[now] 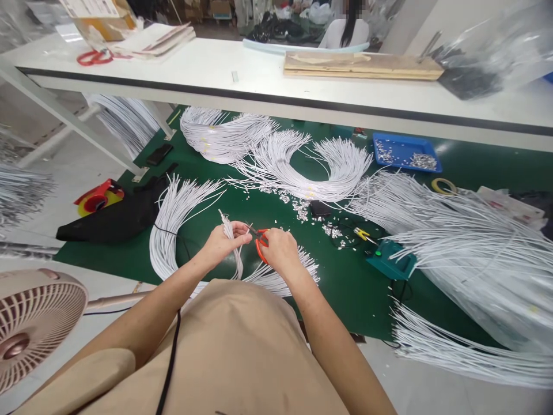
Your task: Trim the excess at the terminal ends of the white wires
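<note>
My left hand is closed around a small bunch of white wires, holding their ends upright above the green mat. My right hand grips red-handled scissors, whose blades point left toward the wire tips by my left fingers. Both hands hover over my lap at the mat's near edge. More white wires fan out on the mat just below my hands.
Curved bundles of white wires cover the mat, with small metal bits scattered between. A blue tray, a tape roll, a teal device, a black bag and a fan lie around. A white shelf hangs overhead.
</note>
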`<state>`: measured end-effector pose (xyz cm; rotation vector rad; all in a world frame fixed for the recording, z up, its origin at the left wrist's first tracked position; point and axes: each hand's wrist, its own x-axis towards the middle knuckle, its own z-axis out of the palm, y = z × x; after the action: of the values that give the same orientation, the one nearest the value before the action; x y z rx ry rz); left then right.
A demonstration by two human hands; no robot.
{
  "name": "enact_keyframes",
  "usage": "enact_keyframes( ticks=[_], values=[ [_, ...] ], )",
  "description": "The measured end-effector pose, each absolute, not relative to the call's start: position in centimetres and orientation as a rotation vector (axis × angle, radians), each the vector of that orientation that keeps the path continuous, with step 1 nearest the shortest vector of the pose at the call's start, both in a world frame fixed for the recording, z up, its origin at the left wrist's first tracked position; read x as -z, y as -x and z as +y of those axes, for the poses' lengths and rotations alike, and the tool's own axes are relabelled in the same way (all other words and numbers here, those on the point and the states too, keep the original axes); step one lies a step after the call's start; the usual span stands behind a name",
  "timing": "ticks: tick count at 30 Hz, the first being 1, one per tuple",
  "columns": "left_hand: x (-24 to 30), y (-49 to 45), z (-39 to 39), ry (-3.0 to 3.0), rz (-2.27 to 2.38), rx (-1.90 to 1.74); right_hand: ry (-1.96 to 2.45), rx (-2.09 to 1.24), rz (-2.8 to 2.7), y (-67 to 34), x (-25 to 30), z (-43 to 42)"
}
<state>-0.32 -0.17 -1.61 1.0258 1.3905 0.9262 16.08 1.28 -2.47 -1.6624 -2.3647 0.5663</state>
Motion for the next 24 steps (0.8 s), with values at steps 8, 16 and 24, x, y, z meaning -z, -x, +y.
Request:
enact_keyframes(
  ticks=[8, 16, 24],
  values=[
    [1.5, 0.2, -0.1, -1.095, 1.425, -0.874, 1.633, -0.581, -2.283, -16.2, 3.5, 0.9],
    [1.3, -0.2, -0.1, -1.045, 1.461, -0.888, 1.362, -1.344, -1.383, -15.1, 3.0, 1.9],
    [1.5, -0.2, -0.3, -1.131, 1.482, -0.892, 1.272, -1.581, -0.98, -14.0, 2.4, 2.0]
  ],
)
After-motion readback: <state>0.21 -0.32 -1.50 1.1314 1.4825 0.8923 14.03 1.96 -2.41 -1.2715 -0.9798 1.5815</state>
